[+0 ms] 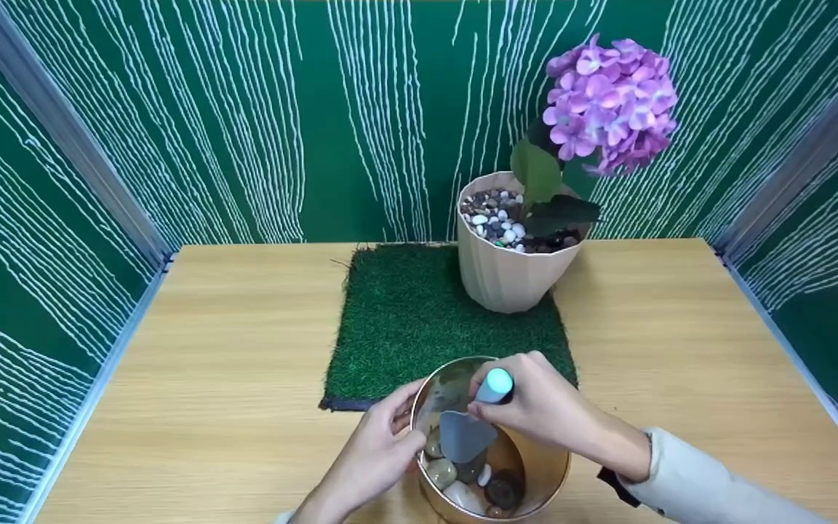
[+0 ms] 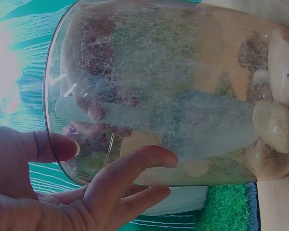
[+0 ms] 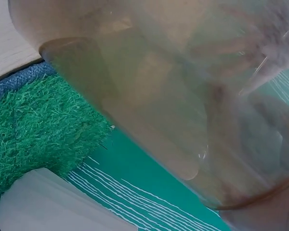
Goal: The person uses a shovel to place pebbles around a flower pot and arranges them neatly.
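Observation:
A clear, amber-tinted glass vase (image 1: 548, 466) stands on the table's near side with several smooth stones (image 1: 441, 473) at its bottom. My left hand (image 1: 375, 451) holds the vase by its left side; the left wrist view shows its fingers (image 2: 159, 156) against the glass near the rim. Inside the mouth, my right hand (image 1: 546, 404) grips the mint handle of a small trowel (image 1: 466, 437). Its grey blade points down and overlaps the stones. Through the glass, the pale blade (image 2: 212, 125) reaches close to the stones. Hand shapes look blurred through the vase (image 3: 135, 86) in the right wrist view.
Behind the vase lies a square of artificial grass (image 1: 404, 320). On its back right corner stands a cream pot (image 1: 513, 280) with pebbles (image 1: 495, 218) and a tall purple hydrangea (image 1: 612, 109). Green panels with white lines (image 1: 244, 124) close in the wooden table (image 1: 230, 349).

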Tool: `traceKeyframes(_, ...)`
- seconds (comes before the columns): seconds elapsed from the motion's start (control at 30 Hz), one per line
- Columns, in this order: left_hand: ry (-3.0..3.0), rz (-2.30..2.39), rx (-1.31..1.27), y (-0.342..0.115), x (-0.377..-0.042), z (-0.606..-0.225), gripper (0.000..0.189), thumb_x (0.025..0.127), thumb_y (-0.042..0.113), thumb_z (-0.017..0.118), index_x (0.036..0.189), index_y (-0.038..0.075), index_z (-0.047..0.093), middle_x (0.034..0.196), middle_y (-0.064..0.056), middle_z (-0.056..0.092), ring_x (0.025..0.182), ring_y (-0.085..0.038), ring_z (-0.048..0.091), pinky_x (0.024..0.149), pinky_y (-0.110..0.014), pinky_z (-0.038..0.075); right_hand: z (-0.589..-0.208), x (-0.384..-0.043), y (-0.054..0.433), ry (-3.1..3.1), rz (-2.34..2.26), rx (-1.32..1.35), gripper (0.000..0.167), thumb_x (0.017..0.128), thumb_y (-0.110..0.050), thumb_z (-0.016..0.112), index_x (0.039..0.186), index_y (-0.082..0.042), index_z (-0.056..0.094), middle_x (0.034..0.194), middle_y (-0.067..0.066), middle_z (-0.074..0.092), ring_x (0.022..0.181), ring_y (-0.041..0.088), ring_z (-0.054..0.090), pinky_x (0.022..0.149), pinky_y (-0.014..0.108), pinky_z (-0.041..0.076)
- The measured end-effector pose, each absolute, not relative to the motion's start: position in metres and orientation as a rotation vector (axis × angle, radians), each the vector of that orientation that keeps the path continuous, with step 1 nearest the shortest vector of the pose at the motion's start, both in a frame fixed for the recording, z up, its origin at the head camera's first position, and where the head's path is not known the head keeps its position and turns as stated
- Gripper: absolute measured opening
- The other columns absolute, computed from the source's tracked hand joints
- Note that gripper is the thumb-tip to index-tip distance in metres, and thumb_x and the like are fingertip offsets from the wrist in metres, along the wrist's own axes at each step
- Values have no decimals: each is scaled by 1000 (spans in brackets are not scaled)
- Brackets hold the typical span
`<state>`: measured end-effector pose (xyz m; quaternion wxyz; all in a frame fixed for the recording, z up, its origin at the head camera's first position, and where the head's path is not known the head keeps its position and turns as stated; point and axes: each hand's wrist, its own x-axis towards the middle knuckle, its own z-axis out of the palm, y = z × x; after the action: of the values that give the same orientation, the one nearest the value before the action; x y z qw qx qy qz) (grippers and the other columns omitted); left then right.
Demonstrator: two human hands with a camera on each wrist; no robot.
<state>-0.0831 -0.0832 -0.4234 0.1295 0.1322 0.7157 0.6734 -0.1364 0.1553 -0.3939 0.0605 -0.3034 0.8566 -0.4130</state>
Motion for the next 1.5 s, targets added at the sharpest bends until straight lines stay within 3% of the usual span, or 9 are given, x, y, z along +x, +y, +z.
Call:
traceKeyframes(0.33, 2111, 1932, 365, -82, -83, -423, 67, 90, -7, 51, 156, -10, 41, 153, -29, 52, 143, -40, 50, 119, -46, 42, -393, -137, 157, 2564, -1282, -903, 8, 87, -7, 80, 86, -14, 78, 86, -8, 77, 78, 7, 69, 71, 25, 60)
traceKeyframes(0.8, 2128, 1924, 344, -83, -81, -423, 67, 89, -7, 51, 156, -8, 42, 151, -28, 54, 141, -39, 52, 116, -45, 45, -394, -138, 157, 2520, -1297, -890, 3, 90, -11, 81, 90, -12, 79, 88, -7, 78, 82, 8, 70, 76, 25, 60)
traceKeyframes(1.0, 2131, 1919, 359, -82, -82, -423, 68, 88, -7, 50, 155, -8, 42, 150, -26, 56, 141, -37, 53, 118, -46, 44, -391, -139, 159, 2527, -1278, -893, 6, 88, -9, 81, 92, -5, 80, 87, -5, 78, 77, 7, 65, 70, 23, 57)
traceKeyframes(1.3, 2133, 1903, 328, -81, -82, -422, 68, 89, -5, 52, 156, -9, 41, 152, -26, 54, 143, -37, 51, 119, -48, 42, -390, -141, 156, 2525, -1287, -827, 3, 90, -10, 80, 87, -11, 79, 76, -6, 72, 67, 7, 62, 60, 21, 52)
traceKeyframes(1.5, 2139, 1909, 326, -81, -81, -421, 66, 90, -5, 53, 155, -8, 43, 152, -26, 55, 142, -38, 52, 119, -48, 42, -387, -143, 158, 2484, -1282, -860, 3, 91, -10, 79, 92, -7, 81, 82, -4, 76, 70, 7, 64, 62, 21, 54)
